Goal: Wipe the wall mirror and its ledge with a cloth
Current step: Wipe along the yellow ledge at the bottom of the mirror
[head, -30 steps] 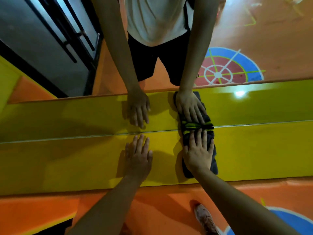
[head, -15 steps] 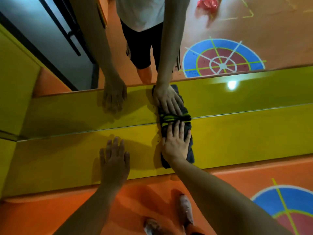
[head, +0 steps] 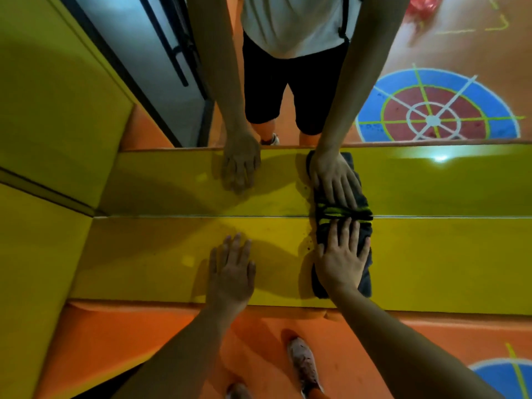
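Pressing 1 dark cloth (head: 366,279) onto 1 ledge (head: 446,263) below 1 mirror (head: 431,67), right hand (head: 342,263) fingers slightly spread; left hand (head: 231,272) flat, fingers spread; apparently 2 shoes (head: 303,365) underneath.

Dark grey folded cloth (head: 365,279) flat on glossy yellow ledge (head: 138,254), far end touching wall mirror (head: 449,47)

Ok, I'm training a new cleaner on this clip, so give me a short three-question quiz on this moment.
1. True or false: the left hand rests flat on the yellow ledge.
2. Which hand presses the dark cloth? A left, B right, C both.
3. Fill in: the cloth's far end meets the ____.
Key: 1 true; 2 B, the right hand; 3 mirror.
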Action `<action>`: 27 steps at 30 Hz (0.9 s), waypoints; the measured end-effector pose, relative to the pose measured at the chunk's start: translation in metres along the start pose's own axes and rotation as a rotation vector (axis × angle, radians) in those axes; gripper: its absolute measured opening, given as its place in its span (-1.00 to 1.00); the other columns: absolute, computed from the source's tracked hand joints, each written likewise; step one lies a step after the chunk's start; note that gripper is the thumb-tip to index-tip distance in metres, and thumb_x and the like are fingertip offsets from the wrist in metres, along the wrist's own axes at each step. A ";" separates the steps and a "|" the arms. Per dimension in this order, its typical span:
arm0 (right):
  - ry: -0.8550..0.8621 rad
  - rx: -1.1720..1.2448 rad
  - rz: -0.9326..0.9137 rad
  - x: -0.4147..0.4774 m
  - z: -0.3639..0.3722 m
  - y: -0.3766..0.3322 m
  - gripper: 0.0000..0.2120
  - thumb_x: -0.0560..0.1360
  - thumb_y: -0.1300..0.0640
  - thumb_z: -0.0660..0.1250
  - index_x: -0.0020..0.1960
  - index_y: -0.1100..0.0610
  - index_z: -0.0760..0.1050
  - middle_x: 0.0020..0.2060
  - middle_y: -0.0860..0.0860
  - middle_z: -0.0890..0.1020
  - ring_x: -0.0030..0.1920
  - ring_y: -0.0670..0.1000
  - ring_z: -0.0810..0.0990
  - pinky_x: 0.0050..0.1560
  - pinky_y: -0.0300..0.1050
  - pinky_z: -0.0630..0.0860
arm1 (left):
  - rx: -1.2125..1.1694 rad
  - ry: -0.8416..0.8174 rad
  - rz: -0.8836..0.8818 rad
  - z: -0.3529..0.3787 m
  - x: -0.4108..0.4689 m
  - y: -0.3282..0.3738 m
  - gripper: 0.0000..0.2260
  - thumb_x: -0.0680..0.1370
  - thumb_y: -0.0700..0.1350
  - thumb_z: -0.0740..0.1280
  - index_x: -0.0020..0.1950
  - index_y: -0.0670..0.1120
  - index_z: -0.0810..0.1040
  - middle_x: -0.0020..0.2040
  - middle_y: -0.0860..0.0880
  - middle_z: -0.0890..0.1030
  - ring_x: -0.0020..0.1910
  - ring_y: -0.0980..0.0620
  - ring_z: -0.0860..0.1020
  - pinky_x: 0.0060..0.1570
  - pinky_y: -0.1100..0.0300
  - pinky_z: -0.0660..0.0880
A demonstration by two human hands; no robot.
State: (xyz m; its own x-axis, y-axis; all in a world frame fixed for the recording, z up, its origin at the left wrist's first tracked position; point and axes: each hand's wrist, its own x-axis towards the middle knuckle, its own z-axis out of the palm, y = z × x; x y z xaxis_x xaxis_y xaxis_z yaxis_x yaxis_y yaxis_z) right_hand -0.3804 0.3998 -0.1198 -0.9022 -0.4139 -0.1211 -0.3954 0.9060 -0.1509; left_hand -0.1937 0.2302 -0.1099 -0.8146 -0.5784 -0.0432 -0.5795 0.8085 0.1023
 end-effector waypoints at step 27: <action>-0.139 0.125 -0.253 -0.103 0.059 -0.404 -0.34 0.69 -0.09 0.00 0.68 0.14 -0.11 0.66 0.18 -0.11 0.65 0.21 -0.22 0.57 0.32 -0.28 | -0.058 0.120 -0.225 -0.037 -0.108 -0.298 -0.52 0.71 0.04 0.02 0.54 -0.10 0.45 0.59 -0.14 0.37 0.59 -0.15 0.28 0.49 -0.18 0.18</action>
State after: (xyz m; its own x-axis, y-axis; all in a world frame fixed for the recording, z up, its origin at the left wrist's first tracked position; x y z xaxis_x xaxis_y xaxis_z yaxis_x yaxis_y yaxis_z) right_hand -0.1177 0.0711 -0.1043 -0.7424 -0.6408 -0.1956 -0.5725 0.7584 -0.3116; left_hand 0.0679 0.0477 -0.0985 -0.6544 -0.7547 0.0466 -0.7408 0.6523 0.1602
